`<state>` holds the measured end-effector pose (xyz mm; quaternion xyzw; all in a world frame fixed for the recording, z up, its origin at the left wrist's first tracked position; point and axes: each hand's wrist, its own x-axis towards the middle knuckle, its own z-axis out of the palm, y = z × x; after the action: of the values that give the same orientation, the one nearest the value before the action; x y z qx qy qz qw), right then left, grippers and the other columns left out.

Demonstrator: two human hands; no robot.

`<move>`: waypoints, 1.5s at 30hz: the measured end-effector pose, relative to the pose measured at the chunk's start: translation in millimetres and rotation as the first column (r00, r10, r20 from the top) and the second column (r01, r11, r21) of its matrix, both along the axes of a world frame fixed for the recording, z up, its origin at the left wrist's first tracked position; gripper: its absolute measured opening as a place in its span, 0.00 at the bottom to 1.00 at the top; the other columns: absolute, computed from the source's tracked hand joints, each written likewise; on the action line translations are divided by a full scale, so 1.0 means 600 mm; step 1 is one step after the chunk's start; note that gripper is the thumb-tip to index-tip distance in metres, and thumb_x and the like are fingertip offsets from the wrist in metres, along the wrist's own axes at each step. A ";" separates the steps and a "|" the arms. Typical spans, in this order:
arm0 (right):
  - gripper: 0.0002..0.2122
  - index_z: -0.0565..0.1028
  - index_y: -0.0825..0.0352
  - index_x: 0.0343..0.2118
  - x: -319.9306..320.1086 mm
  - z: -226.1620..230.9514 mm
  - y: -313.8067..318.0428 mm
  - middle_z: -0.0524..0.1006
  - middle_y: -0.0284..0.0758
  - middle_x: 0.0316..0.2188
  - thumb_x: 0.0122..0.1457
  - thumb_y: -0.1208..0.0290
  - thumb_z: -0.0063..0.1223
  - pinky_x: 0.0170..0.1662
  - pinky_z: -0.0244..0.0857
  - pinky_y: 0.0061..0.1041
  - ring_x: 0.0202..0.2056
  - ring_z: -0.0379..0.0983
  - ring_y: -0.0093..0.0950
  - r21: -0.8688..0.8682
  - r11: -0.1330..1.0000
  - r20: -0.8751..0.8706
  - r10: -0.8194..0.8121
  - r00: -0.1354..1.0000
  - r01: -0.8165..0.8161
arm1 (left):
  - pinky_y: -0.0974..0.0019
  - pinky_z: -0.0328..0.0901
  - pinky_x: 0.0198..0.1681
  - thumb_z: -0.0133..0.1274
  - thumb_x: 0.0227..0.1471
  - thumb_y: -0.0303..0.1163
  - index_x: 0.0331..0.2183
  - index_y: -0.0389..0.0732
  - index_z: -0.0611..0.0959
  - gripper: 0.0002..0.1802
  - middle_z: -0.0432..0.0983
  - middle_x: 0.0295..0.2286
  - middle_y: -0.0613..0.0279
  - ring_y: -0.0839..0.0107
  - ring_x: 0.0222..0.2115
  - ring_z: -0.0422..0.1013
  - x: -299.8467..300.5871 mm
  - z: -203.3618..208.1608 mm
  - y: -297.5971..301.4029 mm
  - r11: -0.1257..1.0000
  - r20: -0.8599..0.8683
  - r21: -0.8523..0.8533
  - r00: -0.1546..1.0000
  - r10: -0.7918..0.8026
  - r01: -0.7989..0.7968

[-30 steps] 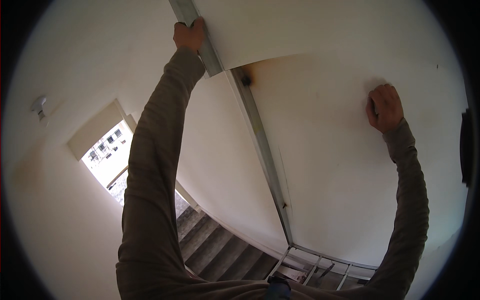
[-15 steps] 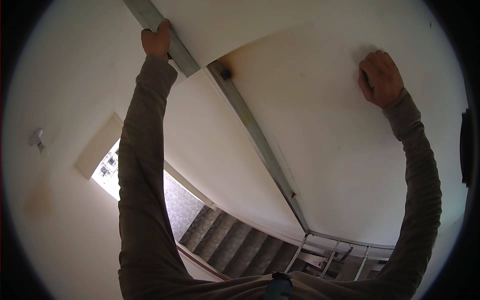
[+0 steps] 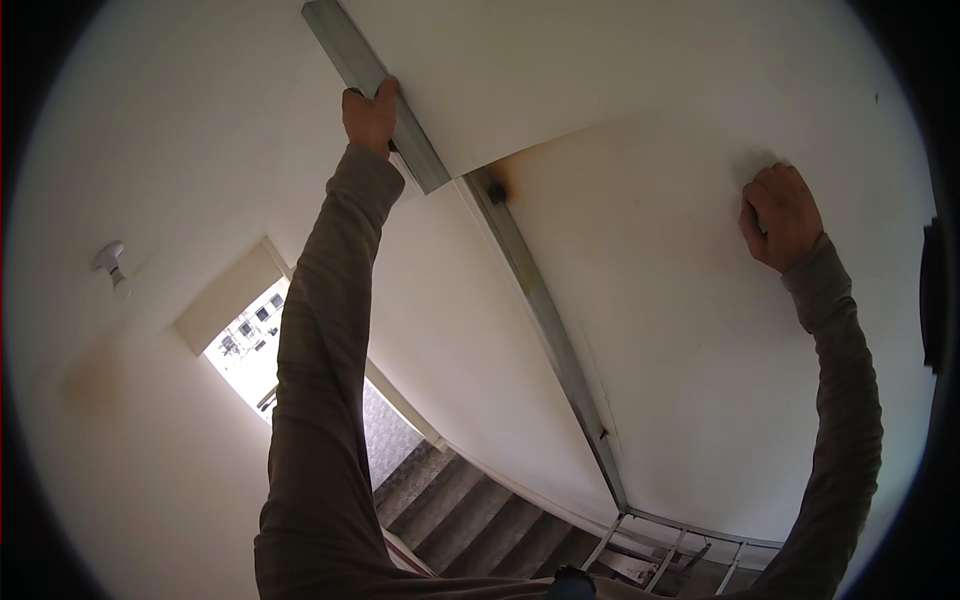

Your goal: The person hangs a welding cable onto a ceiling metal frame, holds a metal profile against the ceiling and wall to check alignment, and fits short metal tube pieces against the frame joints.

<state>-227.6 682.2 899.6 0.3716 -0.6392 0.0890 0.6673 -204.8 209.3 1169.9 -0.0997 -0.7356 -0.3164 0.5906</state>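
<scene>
My left hand (image 3: 370,120) reaches up and grips a flat grey metal strip (image 3: 345,45) by its edge, with the thumb on its face. The strip slants across the pale wall and its lower end meets the corner of a white panel (image 3: 640,250). Below that end, a grey metal channel (image 3: 545,310) runs on down the panel's side, with a dark scorched spot (image 3: 497,190) near its top. My right hand (image 3: 782,215) rests against the panel with its fingers curled closed. What lies inside those fingers, if anything, is hidden.
A white bulb in a holder (image 3: 112,268) is fixed to the wall at left. Near it is a bright window opening (image 3: 250,335). Grey stairs (image 3: 460,515) lie below, beside a metal railing frame (image 3: 680,560). A dark object (image 3: 932,295) stands at the right edge.
The whole view has shifted, so the strip, panel and window appear lower and further right. My left hand keeps its grip on the strip; my right hand stays closed against the panel.
</scene>
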 end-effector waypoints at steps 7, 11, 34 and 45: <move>0.09 0.67 0.67 0.25 0.005 -0.002 0.000 0.65 0.38 0.25 0.44 0.83 0.55 0.32 0.60 0.35 0.28 0.62 0.37 0.000 1.000 0.012 0.011 1.000 -0.011 | 0.57 0.69 0.46 0.61 0.48 0.42 0.42 0.26 0.71 0.30 0.74 0.40 0.41 0.55 0.41 0.74 0.007 0.000 0.004 0.999 0.011 -0.022 0.999 0.037 -0.037; 0.09 0.67 0.67 0.25 0.011 0.003 0.000 0.65 0.38 0.25 0.43 0.83 0.55 0.32 0.60 0.35 0.28 0.62 0.37 0.005 1.000 -0.008 -0.001 1.000 0.001 | 0.60 0.69 0.38 0.63 0.49 0.42 0.38 0.28 0.72 0.27 0.74 0.35 0.50 0.64 0.34 0.72 0.003 0.001 0.004 0.999 -0.008 -0.002 0.999 0.035 -0.035; 0.09 0.68 0.67 0.25 0.005 0.004 -0.007 0.65 0.38 0.25 0.41 0.84 0.56 0.34 0.61 0.37 0.28 0.63 0.38 -0.005 1.000 -0.018 -0.007 1.000 0.007 | 0.55 0.70 0.45 0.62 0.47 0.43 0.40 0.25 0.73 0.30 0.76 0.39 0.38 0.51 0.40 0.75 0.017 -0.007 0.021 0.995 -0.006 0.001 0.995 0.103 -0.103; 0.09 0.68 0.68 0.25 0.034 0.009 0.003 0.66 0.39 0.25 0.42 0.85 0.55 0.33 0.60 0.37 0.28 0.62 0.38 0.003 1.000 -0.001 -0.007 1.000 0.007 | 0.55 0.69 0.46 0.61 0.47 0.43 0.41 0.23 0.72 0.32 0.75 0.40 0.36 0.51 0.41 0.75 0.014 -0.001 0.018 0.998 -0.050 -0.018 0.997 0.065 -0.066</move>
<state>-207.3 684.1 905.1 0.3705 -0.6403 0.0858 0.6673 -196.2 220.3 1169.3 -0.0888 -0.7268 -0.2872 0.6176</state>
